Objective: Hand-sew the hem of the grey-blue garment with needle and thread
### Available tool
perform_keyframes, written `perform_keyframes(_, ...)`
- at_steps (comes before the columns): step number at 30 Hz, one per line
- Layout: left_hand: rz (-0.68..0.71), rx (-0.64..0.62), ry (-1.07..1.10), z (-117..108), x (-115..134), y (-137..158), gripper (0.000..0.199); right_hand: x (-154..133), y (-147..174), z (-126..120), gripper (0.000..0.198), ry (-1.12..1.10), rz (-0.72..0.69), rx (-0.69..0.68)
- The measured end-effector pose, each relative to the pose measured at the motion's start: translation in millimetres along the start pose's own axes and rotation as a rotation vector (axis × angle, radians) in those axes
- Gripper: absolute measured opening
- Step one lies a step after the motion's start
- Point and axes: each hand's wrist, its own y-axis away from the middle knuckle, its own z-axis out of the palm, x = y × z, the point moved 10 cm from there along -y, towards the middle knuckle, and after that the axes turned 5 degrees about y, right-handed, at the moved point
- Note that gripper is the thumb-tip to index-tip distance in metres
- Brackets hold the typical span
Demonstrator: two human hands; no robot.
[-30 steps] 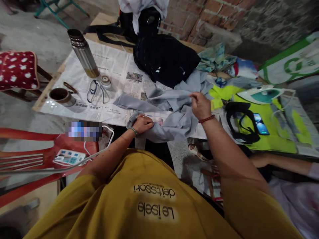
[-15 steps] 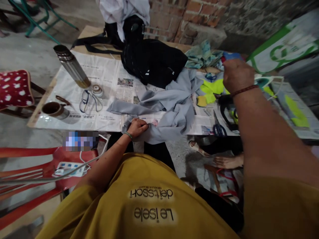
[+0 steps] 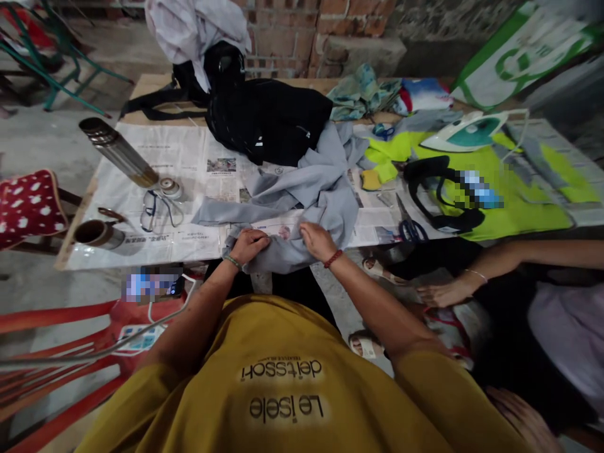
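A crumpled length of grey fabric [image 3: 321, 192] lies across the near middle of the table, with its front part drooping over the edge. My left hand [image 3: 249, 245] is closed on the fabric's near left portion, thumb on top. Closed with fingers bent, my right hand [image 3: 318, 241] grips the same fabric a little to the right. Between the two hands the cloth hangs in a loose sag. Whatever lies beneath my fingers is hidden.
Behind the fabric sits a black bag [image 3: 268, 119]. Scissors [image 3: 410, 226], a black headband-like strap [image 3: 443, 189] and an iron [image 3: 465, 132] lie to the right. Left are a steel flask [image 3: 117, 151], mug [image 3: 99, 234] and glasses [image 3: 155, 211]. Another person's hand [image 3: 446, 292] is right, below the table.
My right hand has come down from above the table's right side and now grips the grey fabric. My left hand stays on the cloth. The view has shifted to the right.
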Motion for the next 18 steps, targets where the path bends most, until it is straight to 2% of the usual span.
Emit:
perform_keyframes(2,-0.066,-0.010,0.075,-4,-4,1,0.044,4,7,11,0.029,0.095,0.033,0.021)
perform_keyframes(4,-0.109,-0.001,0.111,-11,-3,0,0.046,18,2,5,0.031,0.177,0.085,0.056)
perform_keyframes(8,-0.003,0.014,-0.023,-25,22,-14,0.043,51,-22,-41,0.034,0.298,0.126,0.160)
perform_keyframes(10,0.071,-0.026,-0.151,-23,37,-24,0.041,68,-28,-65,0.038,0.382,0.156,0.177)
perform_keyframes(12,0.090,-0.084,-0.262,-16,44,-33,0.036,85,-26,-78,0.041,0.467,0.225,0.147)
perform_keyframes(14,0.060,-0.149,-0.346,-6,41,-39,0.025,100,-15,-77,0.041,0.530,0.314,0.077)
perform_keyframes(16,0.014,-0.221,-0.410,3,32,-38,0.013,113,1,-66,0.040,0.556,0.393,-0.002)
perform_keyframes(18,-0.029,-0.274,-0.450,7,20,-32,0.011,122,14,-54,0.040,0.550,0.447,-0.037)
